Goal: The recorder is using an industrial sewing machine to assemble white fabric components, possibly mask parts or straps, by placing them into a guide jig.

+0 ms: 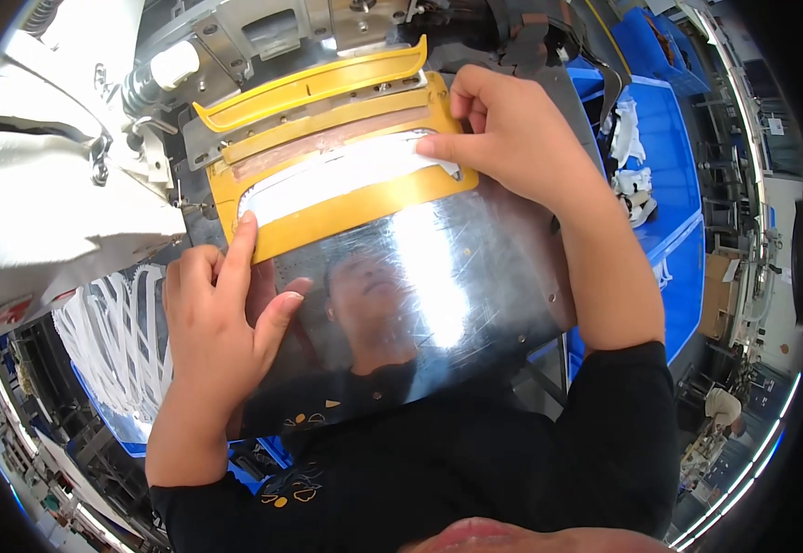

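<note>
A flat yellow template [351, 217] with a long slot lies at the far side of the shiny metal plate. In its slot sits a white strip-shaped piece [337, 172], seemingly cloth, with a dark line along its far edge. My left hand [217, 313] is open at the near left corner, its index fingertip touching the slot's left end and its thumb spread over the plate. With fingers curled at the template's right edge, my right hand [521, 138] presses its thumb on the white piece's right end. Behind the slot stands a raised yellow curved bar [314, 85].
A white sewing-type machine head [60, 184] stands close on the left. Thin white strips [111, 341] hang in a heap below it. Blue bins [664, 157] with white pieces stand at the right. The polished metal plate [475, 276] reaches toward my body.
</note>
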A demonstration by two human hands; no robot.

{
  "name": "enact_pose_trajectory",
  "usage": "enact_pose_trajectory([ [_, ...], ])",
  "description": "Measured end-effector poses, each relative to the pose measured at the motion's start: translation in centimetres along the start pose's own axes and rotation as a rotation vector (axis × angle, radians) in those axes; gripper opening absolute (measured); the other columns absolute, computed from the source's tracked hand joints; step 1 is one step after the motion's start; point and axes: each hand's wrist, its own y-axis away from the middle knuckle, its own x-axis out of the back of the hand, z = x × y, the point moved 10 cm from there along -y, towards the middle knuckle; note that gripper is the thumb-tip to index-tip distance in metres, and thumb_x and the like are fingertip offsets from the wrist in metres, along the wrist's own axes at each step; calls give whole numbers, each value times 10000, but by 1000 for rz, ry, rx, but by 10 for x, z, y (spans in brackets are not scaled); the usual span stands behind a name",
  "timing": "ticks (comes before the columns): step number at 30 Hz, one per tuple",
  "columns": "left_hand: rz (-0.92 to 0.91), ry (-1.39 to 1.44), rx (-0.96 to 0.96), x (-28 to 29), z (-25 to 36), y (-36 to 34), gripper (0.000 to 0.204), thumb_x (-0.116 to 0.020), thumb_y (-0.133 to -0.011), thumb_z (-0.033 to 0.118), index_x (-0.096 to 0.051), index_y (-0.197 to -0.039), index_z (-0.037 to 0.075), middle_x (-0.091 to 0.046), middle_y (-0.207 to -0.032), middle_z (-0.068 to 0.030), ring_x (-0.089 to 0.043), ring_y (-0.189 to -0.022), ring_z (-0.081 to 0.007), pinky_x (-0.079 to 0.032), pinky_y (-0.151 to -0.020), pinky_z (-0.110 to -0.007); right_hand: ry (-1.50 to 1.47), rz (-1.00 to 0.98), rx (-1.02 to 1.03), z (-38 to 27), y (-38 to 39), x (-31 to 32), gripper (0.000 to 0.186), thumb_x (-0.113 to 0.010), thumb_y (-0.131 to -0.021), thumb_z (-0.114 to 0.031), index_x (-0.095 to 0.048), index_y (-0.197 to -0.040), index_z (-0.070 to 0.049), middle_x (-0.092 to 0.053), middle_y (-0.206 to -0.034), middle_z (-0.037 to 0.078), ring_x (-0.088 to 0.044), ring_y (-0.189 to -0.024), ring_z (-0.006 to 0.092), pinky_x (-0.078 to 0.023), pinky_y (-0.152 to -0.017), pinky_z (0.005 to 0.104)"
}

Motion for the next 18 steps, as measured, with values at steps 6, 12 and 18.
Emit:
enact_pose_trajectory([
  [6, 7, -48, -29, 5, 1, 1, 712, -812, -927, 487, -689, -1476, 50, -516, -1029, -101, -518, -962, -304, -459, -910, -451, 128, -58, -46, -1, 1, -2, 485, -942, -782, -367, -657, -927, -3, -713, -842, 177, -701, -756, 329, -542, -715, 419],
  [12, 25, -32, -29, 10, 2, 2, 666, -841, -899, 455, -731, -1414, 46, -517, -1029, -101, -520, -954, -301, -466, -890, -438, 74, -64, 70, -10, 4, 1, 377, -933, -810, -226, -661, -979, -29, -616, -830, 61, -584, -741, 188, -500, -674, 341],
  [18, 11, -12, 0, 11, 1, 0, 595, -854, -900, 370, -731, -1385, 48, -555, -1074, -128, -555, -992, -323, -498, -901, -433, 149, -82, 791, -86, 38, -34, 335, -823, -919, -287, -759, -1190, -101, -728, -1356, 82, -596, -1336, 364, -469, -1165, 495],
])
